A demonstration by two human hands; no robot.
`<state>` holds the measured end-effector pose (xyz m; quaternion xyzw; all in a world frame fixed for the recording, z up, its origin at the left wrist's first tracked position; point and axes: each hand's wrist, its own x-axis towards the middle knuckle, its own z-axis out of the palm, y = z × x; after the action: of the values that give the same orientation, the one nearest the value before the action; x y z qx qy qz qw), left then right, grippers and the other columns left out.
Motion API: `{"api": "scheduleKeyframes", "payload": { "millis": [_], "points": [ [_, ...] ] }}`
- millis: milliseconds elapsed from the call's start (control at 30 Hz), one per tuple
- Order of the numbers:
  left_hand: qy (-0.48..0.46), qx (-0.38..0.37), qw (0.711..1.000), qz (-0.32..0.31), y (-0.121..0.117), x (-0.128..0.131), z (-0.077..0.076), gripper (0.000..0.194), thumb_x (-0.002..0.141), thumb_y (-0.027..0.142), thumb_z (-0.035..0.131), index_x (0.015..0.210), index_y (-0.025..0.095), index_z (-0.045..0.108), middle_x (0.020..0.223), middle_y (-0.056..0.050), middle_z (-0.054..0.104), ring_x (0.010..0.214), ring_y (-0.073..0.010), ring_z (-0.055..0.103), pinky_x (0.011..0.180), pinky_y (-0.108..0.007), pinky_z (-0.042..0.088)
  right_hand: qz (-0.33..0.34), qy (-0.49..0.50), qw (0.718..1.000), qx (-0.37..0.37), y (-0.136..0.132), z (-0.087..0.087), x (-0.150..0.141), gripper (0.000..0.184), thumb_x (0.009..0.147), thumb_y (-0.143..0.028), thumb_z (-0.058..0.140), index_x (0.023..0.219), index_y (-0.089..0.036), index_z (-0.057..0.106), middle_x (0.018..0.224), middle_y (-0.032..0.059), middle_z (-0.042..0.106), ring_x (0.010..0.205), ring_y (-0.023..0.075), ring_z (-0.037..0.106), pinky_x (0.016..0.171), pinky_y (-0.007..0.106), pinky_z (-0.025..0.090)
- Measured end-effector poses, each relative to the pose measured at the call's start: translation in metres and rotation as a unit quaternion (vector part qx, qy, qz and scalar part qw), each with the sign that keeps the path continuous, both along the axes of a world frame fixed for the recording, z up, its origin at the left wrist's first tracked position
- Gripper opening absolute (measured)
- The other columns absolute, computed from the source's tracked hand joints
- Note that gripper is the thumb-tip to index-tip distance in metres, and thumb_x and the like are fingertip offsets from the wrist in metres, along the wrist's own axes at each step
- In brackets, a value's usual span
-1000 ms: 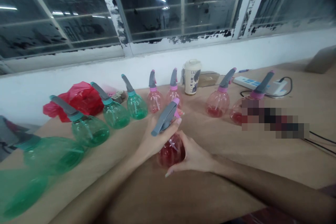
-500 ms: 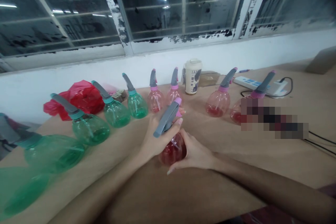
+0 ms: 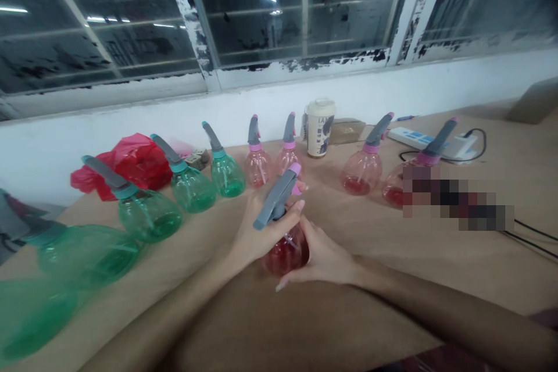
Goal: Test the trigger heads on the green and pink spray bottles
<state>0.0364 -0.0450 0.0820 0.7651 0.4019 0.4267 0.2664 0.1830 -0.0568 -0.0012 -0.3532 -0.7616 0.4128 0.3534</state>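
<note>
A pink spray bottle (image 3: 285, 247) with a grey trigger head (image 3: 276, 196) stands on the brown table (image 3: 349, 314) in front of me. My left hand (image 3: 255, 231) is wrapped round the neck and trigger head. My right hand (image 3: 322, 256) cups the round body from the right, fingers curled under it. Both hands grip the same bottle.
Several green spray bottles (image 3: 148, 215) curve off to the left, and several pink ones (image 3: 361, 168) stand at the back and right. A red plastic bag (image 3: 131, 165), a paper cup (image 3: 320, 128) and a white power strip (image 3: 427, 140) lie by the wall.
The bottle and both hands have stayed almost in place; the trigger head has shifted only slightly.
</note>
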Motion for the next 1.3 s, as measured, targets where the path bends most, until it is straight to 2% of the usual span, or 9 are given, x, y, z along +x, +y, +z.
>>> {"api": "scheduleKeyframes", "payload": {
  "millis": [267, 367, 567, 767, 933, 1100, 1300],
  "points": [
    [0.012, 0.013, 1.000, -0.011, 0.000, -0.001, 0.005, 0.014, 0.080, 0.028, 0.058, 0.093, 0.023, 0.059, 0.069, 0.001, 0.062, 0.061, -0.0153, 0.060, 0.059, -0.028, 0.050, -0.010, -0.009, 1.000, -0.006, -0.001, -0.003, -0.001, 0.106, 0.045, -0.053, 0.083, 0.135, -0.024, 0.035, 0.129, 0.0121, 0.051, 0.124, 0.0344, 0.045, 0.101, 0.055, 0.038],
    [0.043, 0.030, 0.999, -0.013, -0.001, -0.001, 0.010, 0.007, 0.082, 0.029, 0.058, 0.084, 0.023, 0.058, 0.066, 0.003, 0.060, 0.057, -0.0131, 0.056, 0.058, -0.028, 0.048, -0.014, -0.014, 1.000, -0.008, -0.003, -0.003, -0.003, 0.106, 0.044, -0.055, 0.083, 0.134, -0.022, 0.036, 0.130, 0.0134, 0.049, 0.123, 0.0350, 0.045, 0.101, 0.055, 0.037],
    [0.047, 0.056, 0.997, -0.009, -0.005, 0.000, 0.015, 0.023, 0.083, 0.031, 0.057, 0.064, 0.022, 0.047, 0.060, 0.004, 0.051, 0.051, -0.0115, 0.048, 0.055, -0.028, 0.044, -0.018, -0.019, 1.000, -0.003, -0.005, -0.002, -0.003, 0.107, 0.043, -0.060, 0.081, 0.132, -0.023, 0.036, 0.127, 0.0117, 0.051, 0.120, 0.0327, 0.047, 0.100, 0.053, 0.038],
    [0.015, 0.016, 1.000, -0.002, -0.004, 0.000, 0.007, 0.010, 0.083, 0.032, 0.057, 0.083, 0.023, 0.058, 0.059, 0.005, 0.054, 0.052, -0.0115, 0.050, 0.055, -0.026, 0.045, -0.026, -0.040, 0.999, -0.003, -0.002, -0.003, -0.001, 0.102, 0.042, -0.061, 0.080, 0.129, -0.023, 0.040, 0.123, 0.0105, 0.053, 0.120, 0.0333, 0.046, 0.099, 0.054, 0.038],
    [0.013, -0.002, 1.000, 0.017, -0.002, -0.001, 0.000, 0.014, 0.081, 0.032, 0.057, 0.091, 0.022, 0.060, 0.067, 0.003, 0.059, 0.059, -0.0131, 0.056, 0.059, -0.026, 0.047, -0.037, -0.047, 0.998, -0.004, -0.001, -0.001, 0.000, 0.107, 0.041, -0.062, 0.081, 0.130, -0.021, 0.038, 0.121, 0.0114, 0.054, 0.116, 0.0324, 0.048, 0.097, 0.052, 0.040],
    [0.012, -0.012, 1.000, 0.013, -0.002, -0.002, -0.001, 0.016, 0.081, 0.030, 0.055, 0.095, 0.023, 0.059, 0.069, 0.002, 0.062, 0.069, -0.0158, 0.062, 0.066, -0.027, 0.049, -0.038, -0.056, 0.998, -0.004, -0.001, 0.001, 0.000, 0.104, 0.041, -0.063, 0.080, 0.128, -0.022, 0.040, 0.122, 0.0110, 0.053, 0.114, 0.0322, 0.049, 0.095, 0.051, 0.041],
    [0.004, -0.011, 1.000, -0.004, -0.001, -0.002, 0.000, 0.019, 0.081, 0.028, 0.055, 0.099, 0.024, 0.060, 0.069, 0.003, 0.062, 0.064, -0.0146, 0.061, 0.065, -0.027, 0.049, -0.031, -0.049, 0.998, -0.002, -0.001, 0.000, 0.001, 0.106, 0.043, -0.061, 0.080, 0.131, -0.022, 0.036, 0.124, 0.0116, 0.053, 0.115, 0.0327, 0.049, 0.095, 0.052, 0.042]
  ]
}}
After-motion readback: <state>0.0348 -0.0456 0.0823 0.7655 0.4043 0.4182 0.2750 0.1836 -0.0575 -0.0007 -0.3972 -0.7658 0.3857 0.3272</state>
